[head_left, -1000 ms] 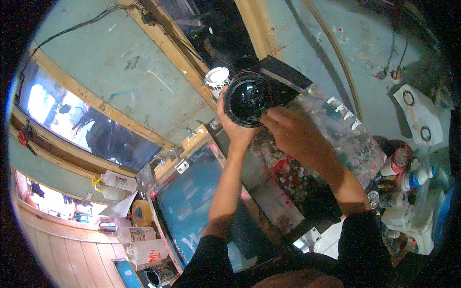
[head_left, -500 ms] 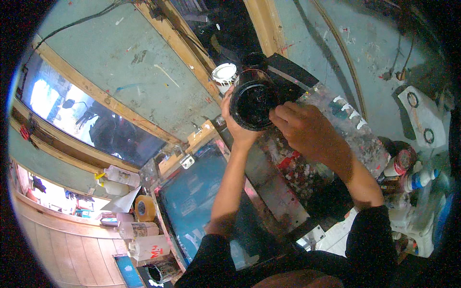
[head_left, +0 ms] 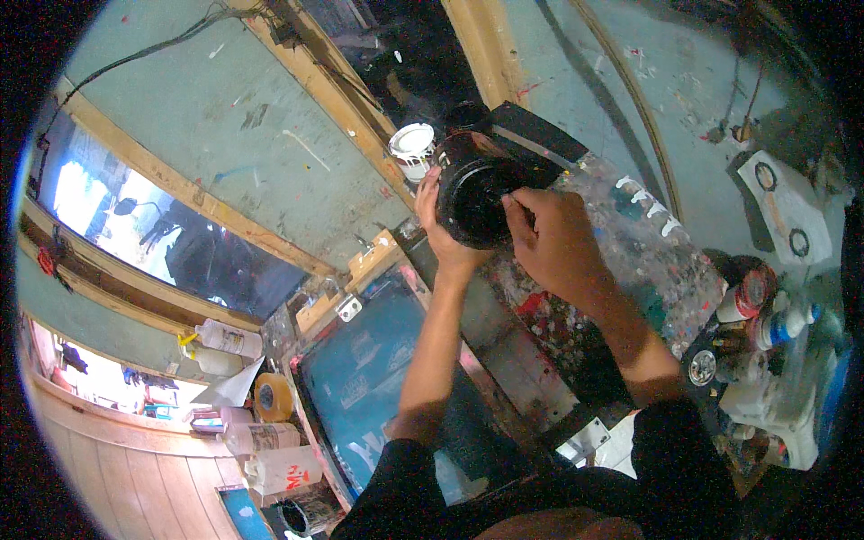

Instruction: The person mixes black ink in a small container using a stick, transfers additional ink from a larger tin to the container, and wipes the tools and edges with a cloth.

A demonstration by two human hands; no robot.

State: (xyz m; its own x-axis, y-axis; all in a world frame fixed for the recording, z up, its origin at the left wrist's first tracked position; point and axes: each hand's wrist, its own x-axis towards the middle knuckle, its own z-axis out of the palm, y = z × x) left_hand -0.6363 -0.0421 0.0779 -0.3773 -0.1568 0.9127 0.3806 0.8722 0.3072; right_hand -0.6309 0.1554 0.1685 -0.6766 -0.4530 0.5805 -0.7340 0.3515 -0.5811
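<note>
A round tub [head_left: 473, 209] with a dark, glossy inside is tipped toward me, above the far end of a blue mesh screen in a frame [head_left: 373, 360]. My left hand [head_left: 445, 241] is wrapped round its left side and underside. My right hand [head_left: 560, 241] is closed in a pinch at the tub's right rim, fingertips over the opening. Whatever those fingers hold, if anything, is lost against the black inside. Just behind the left fingers stands a white tub [head_left: 414, 151] with drips down its side.
Along the screen's left side stand spray bottles [head_left: 225, 340], a tape roll [head_left: 272, 396] and plastic jugs [head_left: 283, 470]. A paint-spattered board [head_left: 643, 252] lies to the right. Several bottles and cans [head_left: 751, 292] crowd the right edge.
My right hand has shifted slightly left and its forearm has swung inward, with the fingertips further over the tub's mouth. The left hand still holds the tub; the whole view has shifted a little.
</note>
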